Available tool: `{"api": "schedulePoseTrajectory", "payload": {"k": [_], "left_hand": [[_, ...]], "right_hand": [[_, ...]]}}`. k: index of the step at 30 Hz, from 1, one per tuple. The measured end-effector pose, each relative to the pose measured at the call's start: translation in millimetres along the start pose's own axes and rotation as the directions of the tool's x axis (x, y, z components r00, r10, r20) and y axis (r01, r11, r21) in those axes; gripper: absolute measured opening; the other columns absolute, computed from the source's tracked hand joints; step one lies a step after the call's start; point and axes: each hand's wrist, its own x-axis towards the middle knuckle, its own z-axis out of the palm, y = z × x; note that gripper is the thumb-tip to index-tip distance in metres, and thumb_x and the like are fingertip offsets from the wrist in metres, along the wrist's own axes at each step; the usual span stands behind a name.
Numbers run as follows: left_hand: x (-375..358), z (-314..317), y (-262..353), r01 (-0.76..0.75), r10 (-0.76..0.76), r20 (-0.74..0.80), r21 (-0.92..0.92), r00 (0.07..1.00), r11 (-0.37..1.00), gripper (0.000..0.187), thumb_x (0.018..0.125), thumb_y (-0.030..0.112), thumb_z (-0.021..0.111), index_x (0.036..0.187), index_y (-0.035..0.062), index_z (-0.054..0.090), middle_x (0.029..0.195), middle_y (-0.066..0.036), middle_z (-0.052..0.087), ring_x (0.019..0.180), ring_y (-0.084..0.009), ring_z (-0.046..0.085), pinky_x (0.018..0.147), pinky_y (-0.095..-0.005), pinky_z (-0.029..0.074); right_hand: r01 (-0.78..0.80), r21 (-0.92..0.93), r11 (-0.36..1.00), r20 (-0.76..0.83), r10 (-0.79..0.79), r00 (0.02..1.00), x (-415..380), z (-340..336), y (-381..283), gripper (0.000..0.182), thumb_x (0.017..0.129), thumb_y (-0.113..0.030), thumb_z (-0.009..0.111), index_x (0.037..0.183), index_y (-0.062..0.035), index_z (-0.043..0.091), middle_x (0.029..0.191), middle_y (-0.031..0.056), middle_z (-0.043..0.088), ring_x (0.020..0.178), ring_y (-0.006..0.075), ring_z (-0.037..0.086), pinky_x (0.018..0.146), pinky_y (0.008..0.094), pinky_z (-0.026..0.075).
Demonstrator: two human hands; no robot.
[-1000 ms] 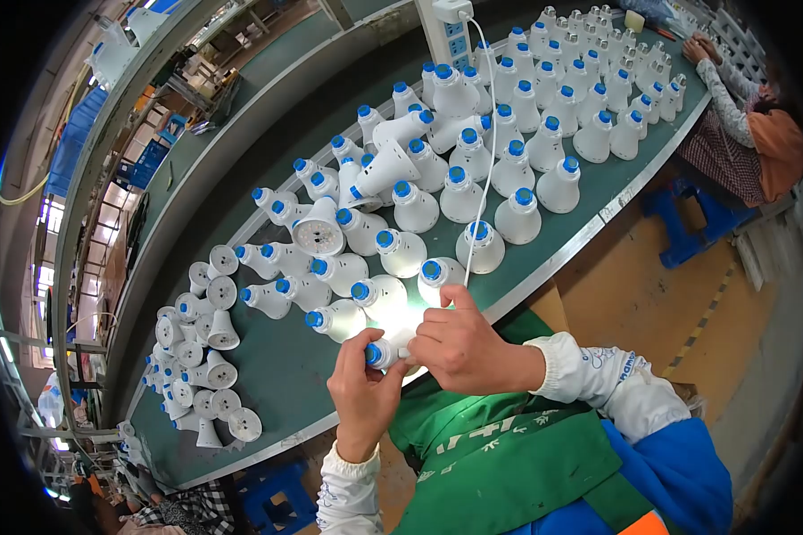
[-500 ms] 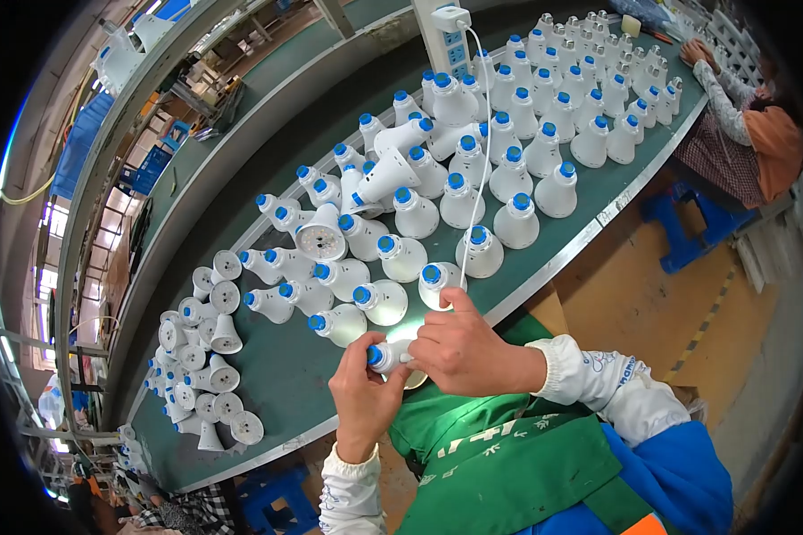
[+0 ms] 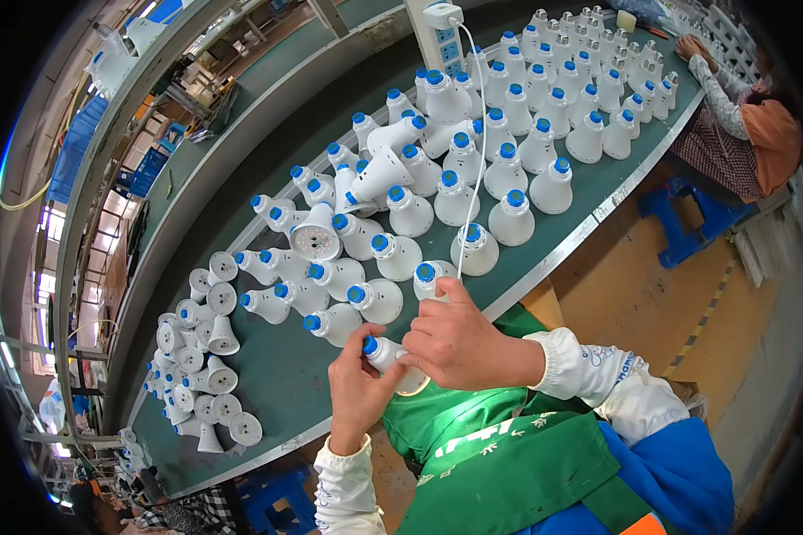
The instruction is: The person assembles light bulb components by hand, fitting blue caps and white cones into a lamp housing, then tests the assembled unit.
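Note:
My left hand (image 3: 357, 392) grips a white bulb with a blue cap (image 3: 385, 354) between thumb and fingers, just above the front edge of the bench. The bulb is tilted, its wide end toward the green apron, where a bright patch of light falls. Closed up against the bulb's side is my right hand (image 3: 468, 343). A white cable (image 3: 482, 160) runs down from a plug into its fingers, and the cable's end is hidden there. Just beyond my hands stand several more blue-capped bulbs (image 3: 376, 301).
The curved green bench (image 3: 281, 379) carries many bulbs, some lying down, with a cluster (image 3: 187, 357) at the left. A white plug (image 3: 443, 15) sits in a socket post (image 3: 449, 52). At the right, a person (image 3: 732, 134) sits near a blue stool (image 3: 687, 223).
The held bulb now tilts differently, with more of its wide end showing. My right hand has shifted slightly left and the bright patch on the apron has changed.

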Motion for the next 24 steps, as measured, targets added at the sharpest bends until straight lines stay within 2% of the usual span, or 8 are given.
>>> {"api": "schedulePoseTrajectory", "payload": {"k": [2, 3, 5, 6, 9, 16, 18, 24], "left_hand": [[-1, 3, 0, -0.124, 0.13, -0.074, 0.082, 0.989, 0.989, 0.048, 0.069, 0.007, 0.079, 0.113, 0.0022, 0.058, 0.082, -0.006, 0.064, 0.057, -0.0085, 0.053, 0.051, -0.0231, 0.044], [0, 5, 0, -0.124, 0.13, -0.075, 0.082, 0.989, 0.989, 0.048, 0.069, 0.007, 0.079, 0.113, 0.0022, 0.058, 0.082, -0.006, 0.064, 0.057, -0.0085, 0.053, 0.051, -0.0231, 0.044], [1, 9, -2, -0.276, 0.309, -0.142, 0.21, 0.94, 0.938, 0.05, 0.068, 0.004, 0.077, 0.114, 0.0022, 0.058, 0.093, -0.009, 0.065, 0.058, -0.0133, 0.056, 0.052, -0.0257, 0.046], [1, 11, -4, -0.304, 0.35, -0.144, 0.265, 0.926, 0.915, 0.05, 0.068, 0.003, 0.076, 0.115, 0.0021, 0.058, 0.095, -0.011, 0.065, 0.059, -0.018, 0.058, 0.051, -0.0286, 0.048], [1, 16, -13, -0.309, 0.365, -0.159, 0.294, 0.917, 0.904, 0.049, 0.068, 0.003, 0.077, 0.113, 0.002, 0.058, 0.093, -0.011, 0.064, 0.059, -0.0188, 0.058, 0.051, -0.0295, 0.048], [0, 22, -17, -0.326, 0.394, -0.194, 0.309, 0.898, 0.894, 0.045, 0.069, 0.005, 0.076, 0.111, 0.0026, 0.057, 0.089, -0.01, 0.064, 0.057, -0.0197, 0.058, 0.05, -0.0303, 0.048], [0, 21, -15, -0.276, 0.34, -0.177, 0.308, 0.924, 0.91, 0.046, 0.071, 0.006, 0.075, 0.112, 0.0028, 0.056, 0.088, -0.01, 0.063, 0.055, -0.0198, 0.058, 0.05, -0.0307, 0.048], [1, 22, -18, -0.273, 0.332, -0.176, 0.292, 0.927, 0.917, 0.045, 0.072, 0.007, 0.074, 0.113, 0.0031, 0.055, 0.085, -0.011, 0.064, 0.053, -0.0193, 0.059, 0.05, -0.0311, 0.048]], "right_hand": [[-0.013, 0.009, 1.0, 0.01, 0.013, 1.0, -1, -1, -1, 0.021, 0.078, -0.021, 0.072, 0.067, -0.0098, 0.058, 0.061, 0.0027, 0.051, 0.069, 0.0202, 0.051, 0.09, 0.0459, 0.032], [-0.013, 0.009, 1.0, 0.01, 0.013, 1.0, -1, -1, -1, 0.021, 0.078, -0.021, 0.072, 0.067, -0.0098, 0.058, 0.061, 0.0027, 0.051, 0.069, 0.0202, 0.051, 0.09, 0.0459, 0.032], [-0.027, -0.031, 0.999, 0.058, 0.029, 0.998, -2, -1, -1, 0.021, 0.078, -0.02, 0.071, 0.066, -0.0092, 0.058, 0.061, 0.0037, 0.053, 0.069, 0.0207, 0.053, 0.09, 0.0454, 0.033], [-0.026, -0.031, 0.999, 0.057, 0.027, 0.998, -3, 2, -1, 0.021, 0.078, -0.02, 0.071, 0.066, -0.0092, 0.058, 0.061, 0.0037, 0.053, 0.069, 0.0207, 0.053, 0.09, 0.0454, 0.033], [-0.042, -0.071, 0.997, 0.066, 0.047, 0.997, -7, 11, 3, 0.02, 0.078, -0.019, 0.071, 0.067, -0.0087, 0.058, 0.061, 0.0045, 0.055, 0.069, 0.0213, 0.054, 0.089, 0.0446, 0.034], [-0.064, -0.03, 0.998, 0.055, 0.065, 0.996, -8, 11, 5, 0.02, 0.08, -0.019, 0.07, 0.068, -0.0084, 0.058, 0.062, 0.0046, 0.056, 0.069, 0.0214, 0.054, 0.089, 0.0442, 0.034], [-0.07, -0.031, 0.997, 0.067, 0.072, 0.995, -8, 11, 5, 0.021, 0.08, -0.02, 0.07, 0.068, -0.0083, 0.058, 0.062, 0.0046, 0.056, 0.07, 0.0214, 0.054, 0.089, 0.0441, 0.034], [-0.077, -0.026, 0.997, 0.049, 0.078, 0.996, -8, 13, 4, 0.022, 0.08, -0.023, 0.071, 0.068, -0.0079, 0.06, 0.06, 0.0045, 0.055, 0.069, 0.0211, 0.054, 0.088, 0.0435, 0.035]]}}
